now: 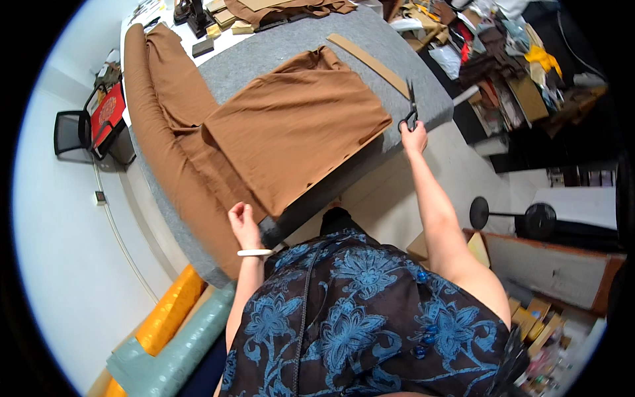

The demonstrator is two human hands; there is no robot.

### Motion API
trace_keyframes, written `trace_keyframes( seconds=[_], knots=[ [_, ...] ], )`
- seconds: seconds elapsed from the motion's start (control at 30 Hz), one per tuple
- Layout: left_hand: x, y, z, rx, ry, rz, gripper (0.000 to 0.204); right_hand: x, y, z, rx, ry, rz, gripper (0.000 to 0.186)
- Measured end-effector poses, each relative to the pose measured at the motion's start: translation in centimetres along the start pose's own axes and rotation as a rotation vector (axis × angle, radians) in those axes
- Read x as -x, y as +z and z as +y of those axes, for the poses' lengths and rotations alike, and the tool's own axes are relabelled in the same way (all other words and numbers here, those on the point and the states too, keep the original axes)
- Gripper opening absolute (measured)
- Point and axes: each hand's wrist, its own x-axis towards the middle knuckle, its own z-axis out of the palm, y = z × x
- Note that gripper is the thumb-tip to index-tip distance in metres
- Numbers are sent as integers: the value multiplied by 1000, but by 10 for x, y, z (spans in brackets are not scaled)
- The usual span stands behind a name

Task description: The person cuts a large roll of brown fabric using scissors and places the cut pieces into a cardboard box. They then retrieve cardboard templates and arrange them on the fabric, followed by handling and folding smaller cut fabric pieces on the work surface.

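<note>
Brown fabric [301,122] lies folded in layers over a grey padded table [264,53]. Its near edge follows the table's front side, with small dark notches or marks along it. My right hand [415,139] grips black-handled scissors [411,109] just past the fabric's right corner, their blades pointing away from me. At the near left corner, my left hand [245,225] is over the brown cloth with its fingers curled together; whatever they hold, if anything, is hidden. A long roll of the same brown fabric [153,126] runs down the table's left side.
A tan strip [370,64] lies at the table's far right. Beyond it, scraps and bags [506,59] are heaped. Orange [173,308] and pale green [175,351] rolls lean at the lower left. A chair [73,132] stands left, a dark block [203,47] at the back.
</note>
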Motion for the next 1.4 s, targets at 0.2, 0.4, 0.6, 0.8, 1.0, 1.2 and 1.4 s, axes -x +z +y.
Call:
trace_keyframes(
  seconds=[0.2,0.4,0.6,0.8,1.0,1.2,1.4],
  knots=[
    [-40,12,-18,172,-592,103,50,-41,113,35,-95,-127,-345,61],
    [-34,34,-18,489,-649,-44,42,-52,96,22,202,-322,-538,56],
    [-32,28,-23,527,-675,1,39,-68,62,-31,-309,-67,-767,47],
    [-41,19,-23,438,-439,145,28,-68,60,-59,-804,426,-1354,45],
    [-11,70,100,129,273,418,14,-65,48,-60,-931,163,-939,23],
    [17,204,160,-414,629,-327,11,-61,-17,-128,-800,-366,-545,25],
    [4,236,86,-695,220,-747,16,-8,-77,-215,-1059,-529,-767,18]
  ],
)
